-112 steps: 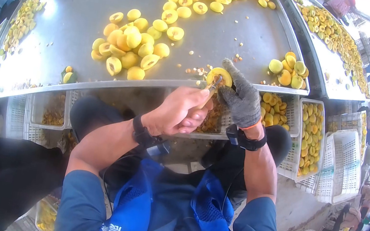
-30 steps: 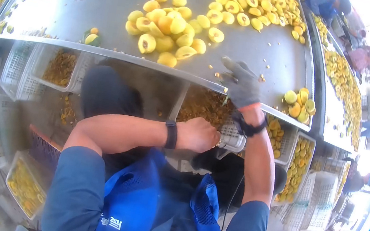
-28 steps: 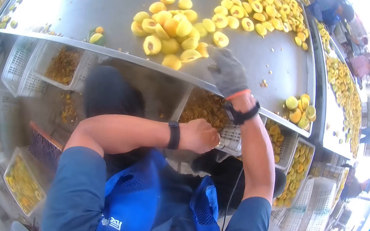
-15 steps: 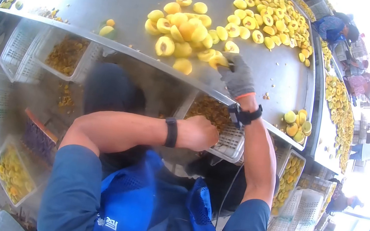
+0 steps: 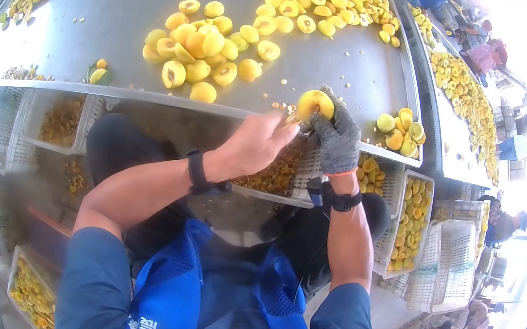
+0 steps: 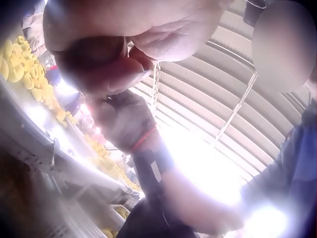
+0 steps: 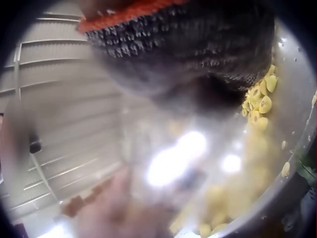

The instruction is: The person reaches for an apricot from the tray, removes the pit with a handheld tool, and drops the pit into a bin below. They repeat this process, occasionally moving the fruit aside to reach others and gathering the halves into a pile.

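Observation:
In the head view, the bare left hand [image 5: 257, 141] is at the table's near edge with curled fingers round a small tool, mostly hidden, its end against a yellow fruit half [image 5: 310, 105]. The right hand [image 5: 338, 138], in a grey knitted glove, pinches that fruit half, cut face towards the left hand. The left wrist view shows the curled bare hand [image 6: 119, 39] close up with the gloved hand [image 6: 126, 121] beyond it. Dark glove knit [image 7: 198, 49] fills the top of the right wrist view; the fruit there is hidden.
A heap of fruit halves [image 5: 199, 51] lies on the metal table [image 5: 129, 12], with a larger spread behind and a small pile [image 5: 401, 131] at right. Below the edge are a crate of brown scraps [image 5: 276, 173] and a crate of fruit [image 5: 411, 222]. Other people stand or sit at right.
From beside the heap, the gloved hand has brought a fruit half to the left hand. The bare left hand has risen from over the scrap crate to the table edge. The head view has shifted.

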The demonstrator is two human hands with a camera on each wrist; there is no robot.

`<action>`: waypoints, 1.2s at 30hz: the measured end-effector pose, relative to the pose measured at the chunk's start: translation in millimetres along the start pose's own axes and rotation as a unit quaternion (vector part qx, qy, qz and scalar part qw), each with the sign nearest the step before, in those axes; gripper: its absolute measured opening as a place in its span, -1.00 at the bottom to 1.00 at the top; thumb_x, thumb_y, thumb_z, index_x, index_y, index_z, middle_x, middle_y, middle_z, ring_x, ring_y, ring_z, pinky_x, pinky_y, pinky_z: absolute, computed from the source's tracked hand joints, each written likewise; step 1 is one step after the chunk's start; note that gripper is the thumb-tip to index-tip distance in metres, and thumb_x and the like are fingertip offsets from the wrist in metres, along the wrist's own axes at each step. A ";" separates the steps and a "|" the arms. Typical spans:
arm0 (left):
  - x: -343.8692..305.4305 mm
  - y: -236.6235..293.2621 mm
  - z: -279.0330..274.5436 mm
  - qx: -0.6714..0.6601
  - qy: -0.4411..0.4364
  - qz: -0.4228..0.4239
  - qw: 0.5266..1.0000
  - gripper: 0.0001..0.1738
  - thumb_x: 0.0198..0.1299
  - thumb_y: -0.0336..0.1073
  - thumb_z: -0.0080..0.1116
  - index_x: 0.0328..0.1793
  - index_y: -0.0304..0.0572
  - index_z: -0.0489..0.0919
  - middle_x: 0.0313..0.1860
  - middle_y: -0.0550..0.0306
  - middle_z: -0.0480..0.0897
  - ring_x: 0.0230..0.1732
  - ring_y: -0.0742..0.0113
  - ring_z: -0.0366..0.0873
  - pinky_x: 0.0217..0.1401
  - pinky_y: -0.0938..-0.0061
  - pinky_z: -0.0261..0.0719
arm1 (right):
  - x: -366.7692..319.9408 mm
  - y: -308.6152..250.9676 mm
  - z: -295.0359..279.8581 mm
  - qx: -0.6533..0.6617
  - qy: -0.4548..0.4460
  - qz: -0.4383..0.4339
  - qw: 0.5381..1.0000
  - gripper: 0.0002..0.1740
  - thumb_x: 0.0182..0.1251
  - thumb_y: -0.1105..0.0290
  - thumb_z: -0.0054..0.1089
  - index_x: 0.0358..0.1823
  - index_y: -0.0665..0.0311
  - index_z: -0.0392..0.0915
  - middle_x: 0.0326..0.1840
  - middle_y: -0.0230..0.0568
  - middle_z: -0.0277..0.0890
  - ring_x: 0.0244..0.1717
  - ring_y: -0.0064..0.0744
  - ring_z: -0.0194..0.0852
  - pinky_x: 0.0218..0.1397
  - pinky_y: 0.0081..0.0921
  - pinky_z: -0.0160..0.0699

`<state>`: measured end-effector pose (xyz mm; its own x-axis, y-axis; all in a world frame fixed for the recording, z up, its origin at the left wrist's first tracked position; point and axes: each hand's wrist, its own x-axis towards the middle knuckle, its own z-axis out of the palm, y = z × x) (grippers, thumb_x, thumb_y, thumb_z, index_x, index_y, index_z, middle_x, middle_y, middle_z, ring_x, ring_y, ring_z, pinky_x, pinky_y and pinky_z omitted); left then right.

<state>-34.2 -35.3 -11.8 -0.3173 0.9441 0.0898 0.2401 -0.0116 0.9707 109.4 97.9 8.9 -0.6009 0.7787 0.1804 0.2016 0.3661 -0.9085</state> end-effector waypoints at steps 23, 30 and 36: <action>5.7 23.3 22.0 -0.275 -0.130 -0.197 0.932 -0.53 0.68 -0.04 -0.17 -0.30 -0.15 0.43 -0.67 0.37 0.29 -0.78 0.57 0.21 -0.77 0.56 0.19 | -11.4 13.6 -9.8 -0.117 0.029 -0.114 0.986 -0.47 0.46 0.37 0.28 0.41 0.34 0.49 0.15 0.12 0.68 0.12 -0.01 0.70 0.22 -0.23 0.62; 6.4 33.2 2.6 -0.313 -0.217 -0.249 0.890 -0.54 0.67 0.00 -0.12 -0.27 -0.16 0.43 -0.67 0.41 0.20 -0.76 0.61 0.13 -0.77 0.59 0.17 | -6.9 -2.1 -34.6 0.002 -0.084 -0.012 0.996 -0.46 0.38 0.39 0.42 0.37 0.33 0.57 0.09 -0.09 0.76 0.02 -0.49 0.67 0.15 -0.45 0.64; 8.9 31.6 -7.9 -0.329 -0.279 -0.298 0.852 -0.50 0.64 0.07 -0.06 -0.20 -0.23 0.47 -0.66 0.42 0.21 -0.76 0.65 0.10 -0.78 0.62 0.13 | -4.1 -3.1 -50.1 -0.019 -0.152 -0.037 0.988 -0.47 0.36 0.42 0.43 0.36 0.29 0.60 0.10 -0.12 0.77 0.03 -0.47 0.68 0.16 -0.44 0.64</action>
<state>-36.7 -29.9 21.4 0.3253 0.8550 -0.4040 -0.4354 0.5146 0.7386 150.0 119.0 29.9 -0.8177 0.5633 0.1187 0.1741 0.4385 -0.8817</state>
